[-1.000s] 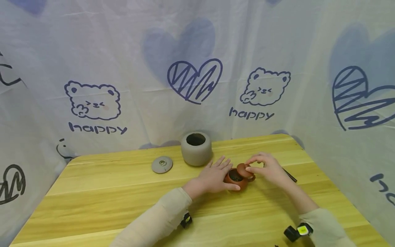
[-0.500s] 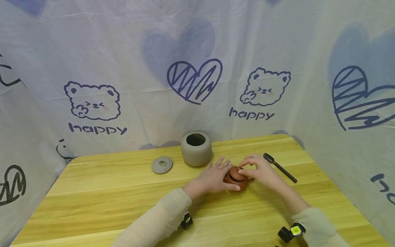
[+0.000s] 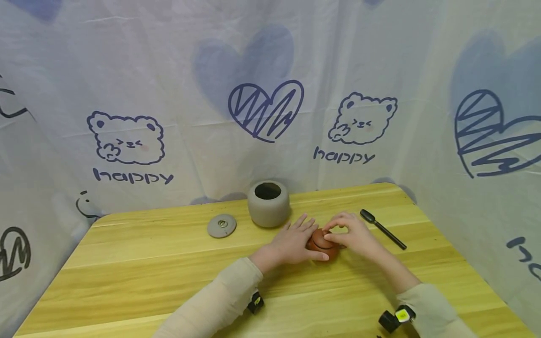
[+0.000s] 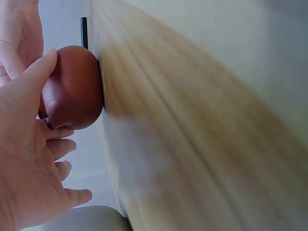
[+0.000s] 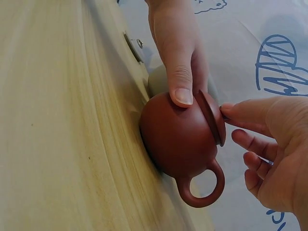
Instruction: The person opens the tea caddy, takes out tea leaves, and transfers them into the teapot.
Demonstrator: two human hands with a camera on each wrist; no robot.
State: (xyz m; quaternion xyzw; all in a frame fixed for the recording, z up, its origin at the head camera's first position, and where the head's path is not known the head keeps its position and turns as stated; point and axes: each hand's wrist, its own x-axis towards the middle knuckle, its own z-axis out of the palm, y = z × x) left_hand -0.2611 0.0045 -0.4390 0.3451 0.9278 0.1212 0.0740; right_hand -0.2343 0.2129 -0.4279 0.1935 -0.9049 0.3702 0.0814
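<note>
A small reddish-brown clay teapot [image 5: 175, 137] stands on the wooden table, its loop handle towards my right side. My left hand [image 3: 291, 244] holds the pot's body between thumb and forefinger, around the spout seen in the left wrist view; its other fingers are spread out straight. With thumb and forefinger, my right hand [image 3: 355, 237] pinches the knob of the teapot lid [image 5: 211, 118]. The lid sits over the pot's mouth, slightly tilted, with a thin dark gap along its edge. The inside of the pot is hidden.
Behind my left hand stands a grey round jar [image 3: 269, 209], uncovered. Its grey lid [image 3: 221, 226] lies on the table to the left. A black scoop [image 3: 382, 228] lies right of my right hand. A printed cloth [image 3: 190, 94] hangs behind the table [image 3: 148, 263].
My right hand has brought the teapot lid leftward and down from beside the opening onto the pot's mouth. The black scoop has come into fuller view. My left hand has stayed put.
</note>
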